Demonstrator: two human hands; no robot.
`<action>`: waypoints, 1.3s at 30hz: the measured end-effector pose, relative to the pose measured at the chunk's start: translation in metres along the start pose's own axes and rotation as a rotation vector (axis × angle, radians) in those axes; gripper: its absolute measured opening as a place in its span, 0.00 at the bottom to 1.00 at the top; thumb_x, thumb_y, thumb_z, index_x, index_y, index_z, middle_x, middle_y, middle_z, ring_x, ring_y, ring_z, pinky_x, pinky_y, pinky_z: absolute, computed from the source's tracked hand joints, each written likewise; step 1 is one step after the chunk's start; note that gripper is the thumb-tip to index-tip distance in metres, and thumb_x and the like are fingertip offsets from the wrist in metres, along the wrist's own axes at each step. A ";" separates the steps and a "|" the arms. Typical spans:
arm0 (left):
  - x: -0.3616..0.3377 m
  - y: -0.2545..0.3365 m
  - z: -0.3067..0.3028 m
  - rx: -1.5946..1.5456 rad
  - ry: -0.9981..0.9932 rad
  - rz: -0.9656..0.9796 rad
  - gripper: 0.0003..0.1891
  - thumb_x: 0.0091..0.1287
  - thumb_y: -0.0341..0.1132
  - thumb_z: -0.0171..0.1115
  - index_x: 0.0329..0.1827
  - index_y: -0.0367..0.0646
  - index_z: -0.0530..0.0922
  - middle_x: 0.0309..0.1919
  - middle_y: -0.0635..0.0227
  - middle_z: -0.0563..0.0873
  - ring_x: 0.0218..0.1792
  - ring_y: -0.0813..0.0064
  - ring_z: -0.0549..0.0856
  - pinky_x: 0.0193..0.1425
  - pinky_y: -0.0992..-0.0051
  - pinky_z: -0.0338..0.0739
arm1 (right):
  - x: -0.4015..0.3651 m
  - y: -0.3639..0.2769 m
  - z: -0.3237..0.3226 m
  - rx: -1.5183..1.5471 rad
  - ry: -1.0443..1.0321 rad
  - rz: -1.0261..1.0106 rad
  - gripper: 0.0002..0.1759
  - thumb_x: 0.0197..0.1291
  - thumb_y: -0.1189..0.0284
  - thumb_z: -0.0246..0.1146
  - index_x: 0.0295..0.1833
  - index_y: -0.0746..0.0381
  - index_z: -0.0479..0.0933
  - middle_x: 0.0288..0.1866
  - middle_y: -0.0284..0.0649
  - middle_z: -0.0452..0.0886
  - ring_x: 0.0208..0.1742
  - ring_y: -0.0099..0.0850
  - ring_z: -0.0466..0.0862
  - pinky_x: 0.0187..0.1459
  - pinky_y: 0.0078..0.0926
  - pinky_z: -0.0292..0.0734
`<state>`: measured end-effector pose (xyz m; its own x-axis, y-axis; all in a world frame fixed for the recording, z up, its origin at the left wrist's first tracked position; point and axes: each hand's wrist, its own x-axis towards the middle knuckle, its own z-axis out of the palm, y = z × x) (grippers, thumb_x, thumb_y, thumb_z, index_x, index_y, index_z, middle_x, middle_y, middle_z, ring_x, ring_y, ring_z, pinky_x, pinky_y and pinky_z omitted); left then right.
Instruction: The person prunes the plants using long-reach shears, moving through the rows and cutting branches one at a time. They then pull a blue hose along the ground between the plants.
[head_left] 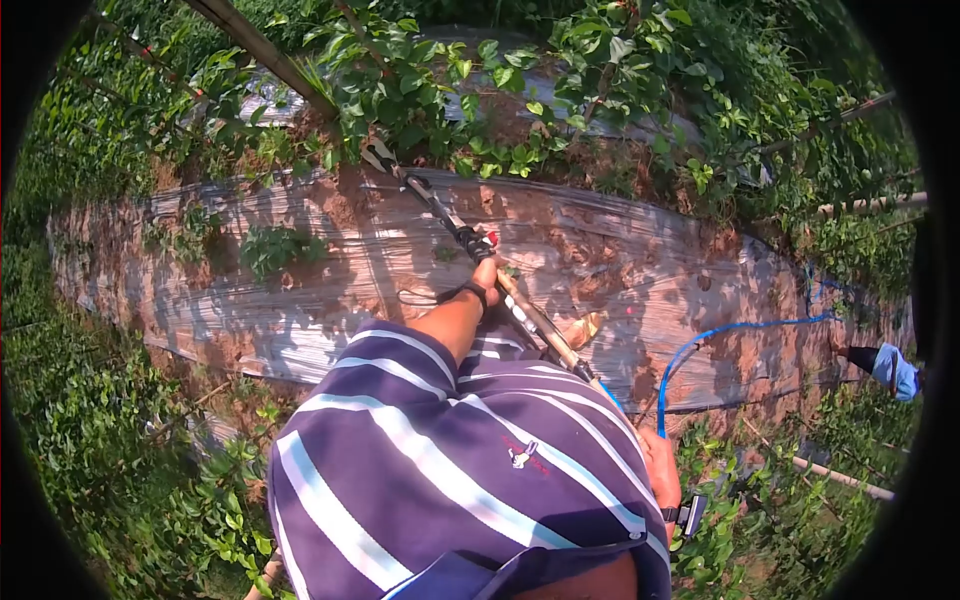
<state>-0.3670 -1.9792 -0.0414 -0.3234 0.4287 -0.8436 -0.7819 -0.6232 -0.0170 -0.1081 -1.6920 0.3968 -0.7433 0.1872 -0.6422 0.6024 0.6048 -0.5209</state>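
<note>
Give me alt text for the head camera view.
A person in a striped shirt holds a pole in the left hand, its tip by leafy plants; the right hand is near its lower end, beside a blue hose.

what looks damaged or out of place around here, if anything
The plastic sheeting stands out: it is wrinkled, with reddish soil in ragged patches. That could be tears or dirt on top; I can't tell which. A dry, tan scrap also lies beside the pole, unlike the green plants.
</note>
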 end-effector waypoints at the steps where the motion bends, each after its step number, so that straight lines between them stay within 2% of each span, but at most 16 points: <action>1: -0.002 0.000 -0.002 0.000 -0.011 -0.013 0.14 0.66 0.37 0.51 0.44 0.32 0.68 0.34 0.47 0.78 0.36 0.44 0.81 0.47 0.41 0.78 | 0.000 -0.007 -0.002 -0.007 -0.013 0.000 0.15 0.65 0.65 0.62 0.35 0.67 0.74 0.23 0.48 0.71 0.26 0.29 0.70 0.30 0.32 0.70; 4: 0.000 -0.001 -0.001 0.009 -0.100 -0.041 0.11 0.61 0.29 0.50 0.43 0.31 0.68 0.36 0.47 0.78 0.38 0.45 0.82 0.52 0.43 0.78 | -0.003 -0.022 -0.009 0.058 -0.016 0.007 0.17 0.63 0.60 0.65 0.35 0.65 0.76 0.21 0.44 0.74 0.24 0.31 0.77 0.28 0.33 0.70; 7: -0.063 0.005 0.049 0.151 0.030 -0.070 0.07 0.60 0.28 0.53 0.41 0.38 0.70 0.31 0.60 0.76 0.32 0.63 0.79 0.42 0.62 0.82 | 0.000 -0.001 -0.009 -0.152 0.029 -0.007 0.19 0.62 0.55 0.65 0.36 0.62 0.79 0.24 0.47 0.79 0.26 0.44 0.80 0.30 0.39 0.73; 8: -0.072 0.008 0.060 0.185 0.090 -0.123 0.07 0.61 0.30 0.53 0.41 0.39 0.70 0.32 0.59 0.77 0.34 0.60 0.81 0.47 0.60 0.81 | 0.000 0.007 -0.008 -0.079 -0.007 0.065 0.19 0.62 0.54 0.64 0.37 0.60 0.80 0.26 0.48 0.80 0.29 0.48 0.82 0.31 0.42 0.73; 10: -0.068 0.012 0.058 0.321 -0.005 -0.210 0.11 0.61 0.36 0.50 0.42 0.38 0.69 0.40 0.53 0.81 0.44 0.52 0.82 0.61 0.52 0.75 | 0.001 0.002 -0.013 -0.222 0.005 0.010 0.20 0.62 0.51 0.63 0.38 0.59 0.81 0.28 0.48 0.82 0.32 0.49 0.83 0.33 0.44 0.74; 12: -0.031 0.020 0.030 0.392 -0.035 -0.259 0.12 0.61 0.34 0.50 0.43 0.36 0.70 0.45 0.51 0.79 0.49 0.51 0.81 0.64 0.52 0.73 | -0.001 -0.002 -0.016 -0.204 0.011 0.054 0.21 0.62 0.49 0.62 0.39 0.57 0.81 0.31 0.47 0.83 0.36 0.50 0.83 0.35 0.46 0.74; 14: -0.038 0.019 0.043 0.387 -0.044 -0.273 0.11 0.60 0.33 0.50 0.41 0.36 0.69 0.45 0.50 0.78 0.49 0.49 0.80 0.65 0.49 0.71 | -0.003 0.003 -0.015 -0.213 0.043 0.019 0.22 0.64 0.47 0.59 0.40 0.56 0.81 0.32 0.47 0.83 0.37 0.52 0.83 0.36 0.47 0.74; 16: 0.060 0.032 -0.036 0.188 -0.009 -0.265 0.04 0.62 0.32 0.51 0.33 0.44 0.73 0.37 0.63 0.79 0.37 0.61 0.78 0.55 0.54 0.73 | -0.002 0.016 -0.007 -0.191 0.054 -0.002 0.23 0.64 0.46 0.58 0.39 0.57 0.80 0.32 0.48 0.82 0.37 0.52 0.82 0.36 0.48 0.74; 18: 0.027 0.030 -0.013 0.228 0.056 -0.191 0.04 0.58 0.29 0.51 0.26 0.48 0.70 0.31 0.67 0.73 0.34 0.65 0.73 0.53 0.57 0.73 | -0.005 0.014 -0.005 -0.193 0.039 0.026 0.25 0.64 0.46 0.58 0.37 0.58 0.80 0.31 0.49 0.82 0.36 0.53 0.82 0.35 0.49 0.72; 20: 0.010 0.027 0.003 0.239 0.106 -0.189 0.04 0.55 0.26 0.50 0.27 0.47 0.67 0.28 0.68 0.68 0.35 0.66 0.71 0.53 0.58 0.73 | -0.008 0.018 0.002 -0.144 0.076 0.000 0.25 0.64 0.46 0.58 0.37 0.59 0.80 0.30 0.50 0.81 0.35 0.53 0.82 0.35 0.50 0.72; 21: -0.008 0.024 0.017 0.238 0.141 -0.169 0.05 0.53 0.25 0.50 0.27 0.46 0.66 0.27 0.68 0.65 0.35 0.65 0.71 0.52 0.59 0.74 | -0.009 0.014 0.003 -0.154 0.066 0.006 0.25 0.64 0.46 0.58 0.36 0.59 0.80 0.30 0.49 0.81 0.35 0.53 0.82 0.35 0.50 0.72; 24: -0.025 0.017 0.025 0.295 0.147 -0.055 0.03 0.53 0.27 0.50 0.29 0.44 0.66 0.29 0.64 0.68 0.32 0.62 0.72 0.48 0.59 0.75 | -0.014 0.017 0.008 -0.147 0.069 0.005 0.24 0.64 0.47 0.57 0.36 0.59 0.80 0.31 0.49 0.81 0.36 0.52 0.82 0.35 0.49 0.72; 26: -0.044 0.011 0.038 0.334 0.135 -0.087 0.05 0.55 0.28 0.50 0.33 0.41 0.66 0.31 0.61 0.71 0.32 0.61 0.74 0.48 0.61 0.75 | -0.013 0.022 0.010 -0.134 0.048 0.008 0.24 0.65 0.47 0.57 0.36 0.59 0.80 0.31 0.48 0.81 0.36 0.51 0.82 0.34 0.49 0.71; 32: -0.028 0.015 0.023 0.348 0.134 -0.081 0.05 0.54 0.28 0.51 0.32 0.42 0.65 0.30 0.63 0.70 0.33 0.62 0.75 0.46 0.61 0.76 | -0.016 0.021 0.013 -0.136 0.017 0.046 0.23 0.67 0.49 0.56 0.38 0.59 0.80 0.33 0.50 0.82 0.37 0.52 0.82 0.36 0.47 0.72; 35: -0.024 0.014 0.018 0.350 0.088 -0.020 0.05 0.54 0.27 0.52 0.32 0.42 0.66 0.30 0.63 0.70 0.32 0.62 0.75 0.46 0.62 0.76 | -0.017 0.020 0.013 -0.135 0.053 0.022 0.25 0.66 0.45 0.56 0.38 0.57 0.80 0.31 0.48 0.81 0.36 0.50 0.82 0.33 0.48 0.71; 39: -0.040 0.004 0.030 0.304 0.113 0.001 0.06 0.55 0.26 0.54 0.35 0.41 0.68 0.30 0.63 0.73 0.31 0.64 0.77 0.42 0.65 0.77 | -0.020 0.011 0.011 -0.165 0.021 0.054 0.21 0.67 0.49 0.56 0.38 0.57 0.79 0.31 0.49 0.80 0.35 0.51 0.81 0.34 0.47 0.70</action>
<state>-0.3733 -1.9794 0.0080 -0.2768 0.3425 -0.8978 -0.9104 -0.3925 0.1309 -0.0832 -1.6975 0.3983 -0.7177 0.2379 -0.6544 0.5871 0.7121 -0.3850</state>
